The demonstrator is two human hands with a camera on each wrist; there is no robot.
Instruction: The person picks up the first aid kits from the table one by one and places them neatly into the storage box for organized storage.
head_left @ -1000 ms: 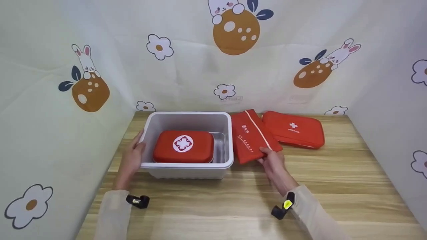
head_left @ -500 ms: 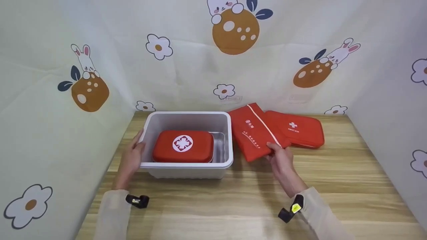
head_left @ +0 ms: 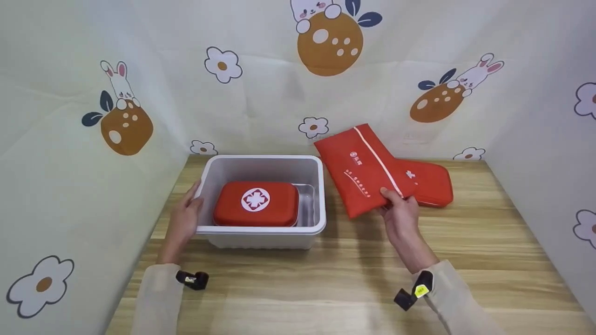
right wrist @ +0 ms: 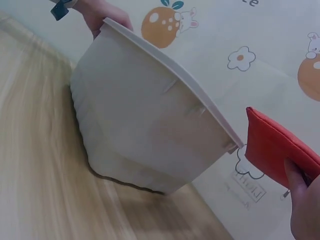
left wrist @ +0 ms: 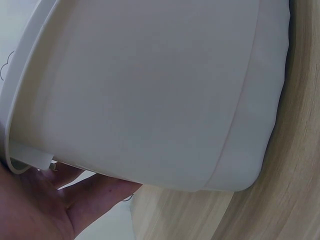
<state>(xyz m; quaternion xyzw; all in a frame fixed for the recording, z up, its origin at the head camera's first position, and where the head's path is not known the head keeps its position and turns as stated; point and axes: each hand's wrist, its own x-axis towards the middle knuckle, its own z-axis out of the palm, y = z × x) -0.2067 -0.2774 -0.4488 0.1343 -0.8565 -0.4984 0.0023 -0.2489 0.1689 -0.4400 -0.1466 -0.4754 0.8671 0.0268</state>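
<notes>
My left hand (head_left: pixel 184 218) grips the left rim of a light grey plastic bin (head_left: pixel 260 239) standing on the table. In the left wrist view its fingers (left wrist: pixel 102 197) lie along the bin's wall (left wrist: pixel 150 90), below the rim. Inside the bin sits a red hard-shell first aid case (head_left: pixel 233 211) with a round white cross emblem. To the right of the bin, my right hand (head_left: pixel 402 221) pinches a flat red zip pouch (head_left: pixel 335 158) with white lettering by its near corner, thumb on top. The raised, tilted pouch overlaps a second red first aid case (head_left: pixel 433 184) behind it.
A clear plastic container (head_left: pixel 306 204) shows in the bin, beside and beneath the red case. The wood-grain table (head_left: pixel 288 288) is enclosed by patterned cloth walls (head_left: pixel 270 102) at the back and both sides. A black wrist camera (head_left: pixel 191 280) sits on each sleeve.
My right hand has lifted the red pouch and moved it right, away from the bin, so it covers more of the second case. My left hand and the bin have stayed put.
</notes>
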